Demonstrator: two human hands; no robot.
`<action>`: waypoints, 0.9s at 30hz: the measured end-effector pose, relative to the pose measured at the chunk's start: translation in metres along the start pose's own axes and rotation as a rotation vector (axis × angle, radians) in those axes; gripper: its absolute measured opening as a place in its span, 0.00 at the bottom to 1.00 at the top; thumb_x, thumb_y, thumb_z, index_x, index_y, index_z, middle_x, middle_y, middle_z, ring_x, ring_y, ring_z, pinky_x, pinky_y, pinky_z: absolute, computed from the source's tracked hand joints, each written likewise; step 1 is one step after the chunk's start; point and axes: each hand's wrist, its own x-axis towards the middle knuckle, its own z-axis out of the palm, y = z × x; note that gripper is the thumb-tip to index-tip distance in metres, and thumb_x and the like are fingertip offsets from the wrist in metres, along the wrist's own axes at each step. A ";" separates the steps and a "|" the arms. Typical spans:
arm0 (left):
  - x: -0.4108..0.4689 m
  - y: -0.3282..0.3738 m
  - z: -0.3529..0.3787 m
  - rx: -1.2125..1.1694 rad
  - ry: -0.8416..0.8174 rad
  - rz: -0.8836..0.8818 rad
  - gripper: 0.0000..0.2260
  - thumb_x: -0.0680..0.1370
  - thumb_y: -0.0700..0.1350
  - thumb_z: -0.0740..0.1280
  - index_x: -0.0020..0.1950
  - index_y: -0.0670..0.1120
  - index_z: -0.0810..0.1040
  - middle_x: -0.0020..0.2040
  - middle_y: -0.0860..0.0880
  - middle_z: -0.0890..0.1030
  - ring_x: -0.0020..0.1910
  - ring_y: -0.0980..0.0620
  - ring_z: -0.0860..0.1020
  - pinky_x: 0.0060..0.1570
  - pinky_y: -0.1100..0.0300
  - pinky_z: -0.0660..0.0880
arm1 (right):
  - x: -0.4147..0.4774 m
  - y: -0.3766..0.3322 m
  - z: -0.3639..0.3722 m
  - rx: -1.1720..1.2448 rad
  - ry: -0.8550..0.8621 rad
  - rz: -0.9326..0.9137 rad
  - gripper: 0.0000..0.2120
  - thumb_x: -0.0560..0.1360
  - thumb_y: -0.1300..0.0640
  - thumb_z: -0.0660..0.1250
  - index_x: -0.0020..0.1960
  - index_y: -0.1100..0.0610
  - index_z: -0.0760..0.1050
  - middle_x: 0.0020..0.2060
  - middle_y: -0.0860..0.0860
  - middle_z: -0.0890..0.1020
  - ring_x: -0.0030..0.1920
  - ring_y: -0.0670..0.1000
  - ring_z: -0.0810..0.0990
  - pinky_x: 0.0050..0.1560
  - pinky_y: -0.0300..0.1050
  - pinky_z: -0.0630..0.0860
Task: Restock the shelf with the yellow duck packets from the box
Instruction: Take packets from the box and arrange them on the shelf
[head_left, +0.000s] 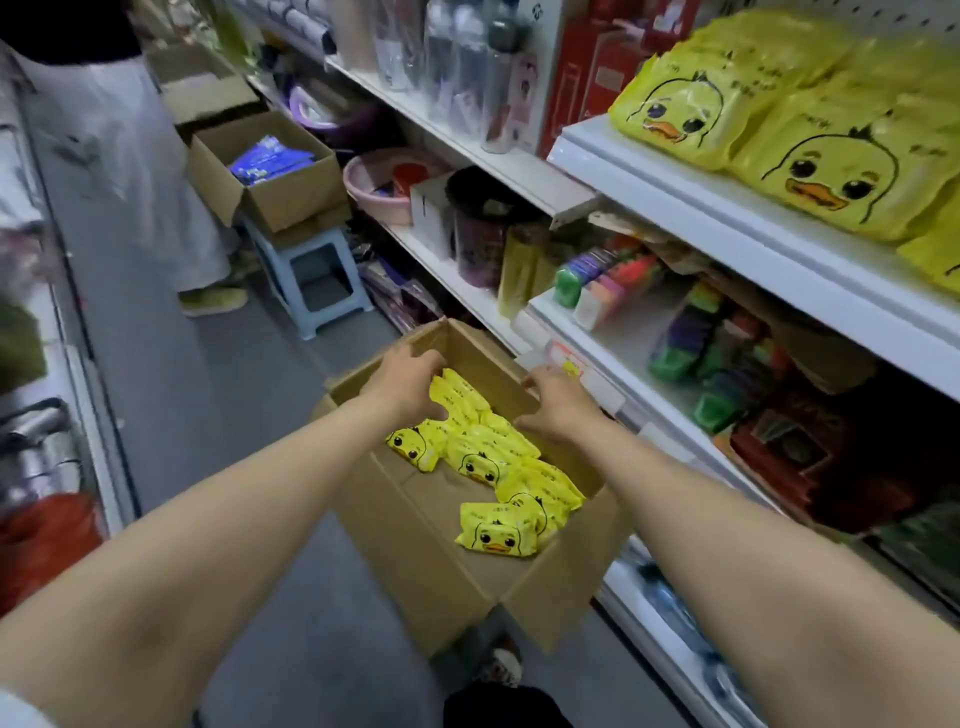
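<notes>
Aisle: grey shop floor, with white shelving along the right side.
Writing: each yellow duck packet carries a cartoon duck face and small dark characters too blurred to read. The red-and-white shelf-edge tag is also unreadable.
Cardboard box: open on the floor, with packets lying inside, mostly toward its right wall.
Left hand: fingers curve down over the far end of the packet row. I cannot tell whether they grip.
Right hand: fingers loosely spread just above the packets, holding nothing.
Upper shelf: stacked duck packs, well above both hands.
</notes>
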 end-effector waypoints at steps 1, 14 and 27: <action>0.013 -0.009 0.005 -0.007 -0.022 -0.013 0.35 0.68 0.54 0.78 0.71 0.52 0.68 0.64 0.43 0.70 0.65 0.41 0.69 0.61 0.48 0.71 | 0.014 -0.001 0.008 0.001 -0.030 0.009 0.31 0.69 0.50 0.77 0.68 0.53 0.71 0.65 0.55 0.75 0.62 0.57 0.76 0.59 0.48 0.75; 0.140 -0.115 0.091 0.046 -0.320 -0.089 0.35 0.69 0.55 0.77 0.72 0.52 0.67 0.67 0.41 0.69 0.67 0.40 0.67 0.64 0.45 0.70 | 0.124 0.019 0.126 -0.005 -0.301 0.250 0.28 0.73 0.51 0.73 0.70 0.54 0.70 0.65 0.56 0.75 0.64 0.58 0.75 0.55 0.47 0.73; 0.259 -0.178 0.186 0.011 -0.569 0.029 0.32 0.71 0.46 0.76 0.72 0.47 0.68 0.71 0.43 0.65 0.69 0.42 0.67 0.64 0.54 0.67 | 0.200 0.043 0.237 0.052 -0.249 0.485 0.29 0.73 0.50 0.75 0.70 0.53 0.69 0.67 0.55 0.72 0.69 0.57 0.68 0.64 0.49 0.70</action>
